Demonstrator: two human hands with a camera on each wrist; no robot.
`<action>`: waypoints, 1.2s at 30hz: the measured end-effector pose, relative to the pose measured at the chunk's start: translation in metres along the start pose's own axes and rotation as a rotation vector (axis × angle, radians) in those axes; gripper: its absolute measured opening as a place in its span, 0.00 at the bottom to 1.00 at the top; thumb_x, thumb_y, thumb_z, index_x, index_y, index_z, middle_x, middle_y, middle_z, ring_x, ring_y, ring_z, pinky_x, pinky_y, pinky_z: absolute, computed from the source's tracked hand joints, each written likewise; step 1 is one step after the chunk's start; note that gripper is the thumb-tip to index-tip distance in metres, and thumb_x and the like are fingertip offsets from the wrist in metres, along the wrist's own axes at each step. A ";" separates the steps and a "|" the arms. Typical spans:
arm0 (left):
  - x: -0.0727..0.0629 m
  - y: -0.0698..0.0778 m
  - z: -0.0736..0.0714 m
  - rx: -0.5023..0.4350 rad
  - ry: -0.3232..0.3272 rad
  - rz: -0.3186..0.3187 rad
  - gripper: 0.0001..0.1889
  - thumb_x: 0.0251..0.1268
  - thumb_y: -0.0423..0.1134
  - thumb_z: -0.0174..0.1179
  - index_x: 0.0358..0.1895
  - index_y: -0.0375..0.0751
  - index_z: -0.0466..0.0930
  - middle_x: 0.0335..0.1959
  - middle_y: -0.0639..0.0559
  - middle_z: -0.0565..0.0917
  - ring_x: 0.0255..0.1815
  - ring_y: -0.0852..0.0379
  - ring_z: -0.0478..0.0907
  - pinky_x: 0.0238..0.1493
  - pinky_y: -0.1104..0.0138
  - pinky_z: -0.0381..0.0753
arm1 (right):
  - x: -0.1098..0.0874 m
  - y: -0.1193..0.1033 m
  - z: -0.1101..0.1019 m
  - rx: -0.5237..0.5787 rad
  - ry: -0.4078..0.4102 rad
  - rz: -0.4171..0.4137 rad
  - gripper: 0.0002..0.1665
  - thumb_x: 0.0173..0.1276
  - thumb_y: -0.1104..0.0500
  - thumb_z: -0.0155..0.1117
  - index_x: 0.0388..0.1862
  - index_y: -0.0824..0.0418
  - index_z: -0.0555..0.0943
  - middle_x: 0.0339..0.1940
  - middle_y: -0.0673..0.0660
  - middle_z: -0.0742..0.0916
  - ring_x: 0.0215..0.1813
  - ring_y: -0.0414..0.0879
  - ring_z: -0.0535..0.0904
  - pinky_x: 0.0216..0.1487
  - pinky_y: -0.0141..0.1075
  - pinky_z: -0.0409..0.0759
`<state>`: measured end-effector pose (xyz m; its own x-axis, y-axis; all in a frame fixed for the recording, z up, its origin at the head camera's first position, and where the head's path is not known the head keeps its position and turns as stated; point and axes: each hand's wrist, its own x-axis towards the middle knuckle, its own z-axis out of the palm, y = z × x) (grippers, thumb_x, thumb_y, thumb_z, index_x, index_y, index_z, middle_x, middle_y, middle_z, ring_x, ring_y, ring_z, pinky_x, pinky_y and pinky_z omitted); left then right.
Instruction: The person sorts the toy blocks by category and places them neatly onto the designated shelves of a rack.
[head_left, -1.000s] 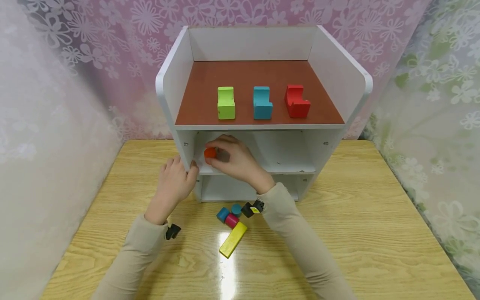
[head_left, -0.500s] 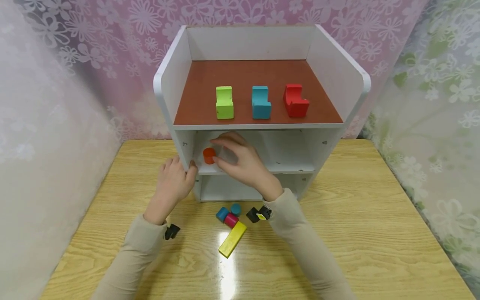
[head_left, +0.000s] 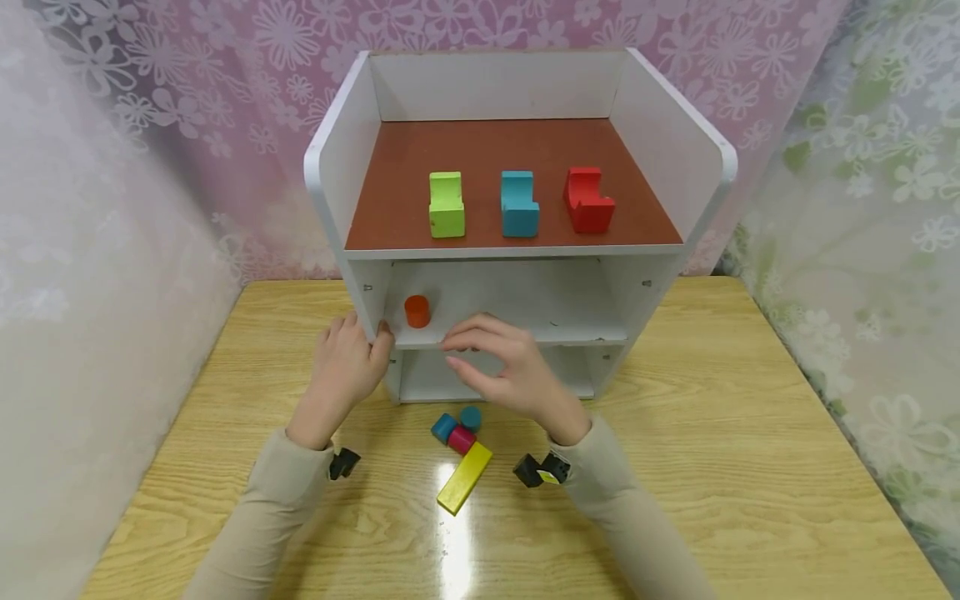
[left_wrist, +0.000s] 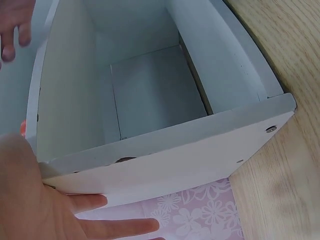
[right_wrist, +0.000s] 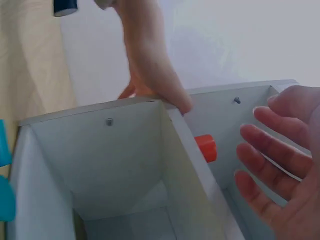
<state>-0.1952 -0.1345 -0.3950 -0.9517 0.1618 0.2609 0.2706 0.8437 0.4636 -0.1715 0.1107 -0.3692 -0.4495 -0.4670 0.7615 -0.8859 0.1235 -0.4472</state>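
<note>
An orange cylinder block [head_left: 417, 311] stands upright at the left of the white cabinet's [head_left: 487, 342] middle shelf. My right hand [head_left: 517, 371] is in front of the shelf edge, to the right of that block and apart from it. Its fingers are loosely bent and hold nothing; the right wrist view shows them spread beside the orange block. At the cabinet's left front edge my left hand [head_left: 348, 358] grips the side panel [left_wrist: 165, 147], thumb at the front edge and fingers [left_wrist: 120, 228] along the outer face.
Below on the wooden table [head_left: 750, 467] lie a blue block [head_left: 444, 428], a teal cylinder [head_left: 471, 417], a crimson block [head_left: 461, 440] and a yellow bar [head_left: 465, 478]. Green [head_left: 447, 206], blue [head_left: 520, 205] and red [head_left: 588, 201] notched blocks line the cabinet's brown top.
My right hand has let go of the orange cylinder, leaving it on the middle shelf, and drawn back toward me and to the right. The left hand has stayed at the panel.
</note>
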 end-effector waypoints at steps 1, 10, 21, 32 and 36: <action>0.000 0.000 0.000 -0.001 0.000 -0.001 0.26 0.76 0.51 0.33 0.58 0.35 0.73 0.45 0.38 0.77 0.48 0.35 0.71 0.52 0.44 0.67 | -0.004 -0.001 0.000 0.008 -0.016 -0.008 0.11 0.63 0.67 0.67 0.44 0.61 0.86 0.44 0.54 0.86 0.48 0.46 0.82 0.51 0.38 0.79; -0.001 0.001 -0.001 -0.004 -0.010 -0.001 0.27 0.77 0.50 0.33 0.59 0.35 0.73 0.46 0.38 0.77 0.49 0.34 0.71 0.53 0.43 0.66 | -0.032 0.001 0.005 0.022 -0.124 -0.048 0.10 0.63 0.70 0.66 0.43 0.61 0.86 0.40 0.55 0.86 0.42 0.45 0.82 0.46 0.34 0.80; -0.001 0.000 0.000 -0.004 -0.009 0.006 0.28 0.76 0.50 0.32 0.62 0.34 0.72 0.47 0.36 0.77 0.48 0.35 0.71 0.51 0.44 0.67 | -0.069 0.025 0.007 -0.059 -0.267 0.091 0.10 0.59 0.69 0.70 0.41 0.62 0.85 0.42 0.55 0.87 0.45 0.46 0.83 0.47 0.34 0.81; -0.001 0.001 -0.001 -0.007 -0.026 -0.005 0.29 0.77 0.50 0.33 0.67 0.34 0.69 0.50 0.35 0.77 0.48 0.35 0.71 0.52 0.44 0.67 | -0.083 0.036 0.013 -0.202 -0.535 0.298 0.16 0.64 0.61 0.69 0.51 0.61 0.85 0.50 0.52 0.84 0.50 0.46 0.80 0.53 0.39 0.79; -0.001 0.000 -0.001 -0.007 -0.028 -0.004 0.29 0.76 0.50 0.33 0.67 0.34 0.69 0.49 0.36 0.77 0.46 0.36 0.71 0.50 0.46 0.67 | -0.087 0.038 0.017 -0.205 -0.543 0.315 0.17 0.63 0.60 0.69 0.52 0.61 0.85 0.50 0.52 0.83 0.50 0.45 0.80 0.51 0.39 0.79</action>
<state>-0.1944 -0.1352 -0.3939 -0.9565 0.1724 0.2354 0.2674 0.8408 0.4707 -0.1643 0.1409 -0.4606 -0.6165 -0.7500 0.2396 -0.7495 0.4658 -0.4703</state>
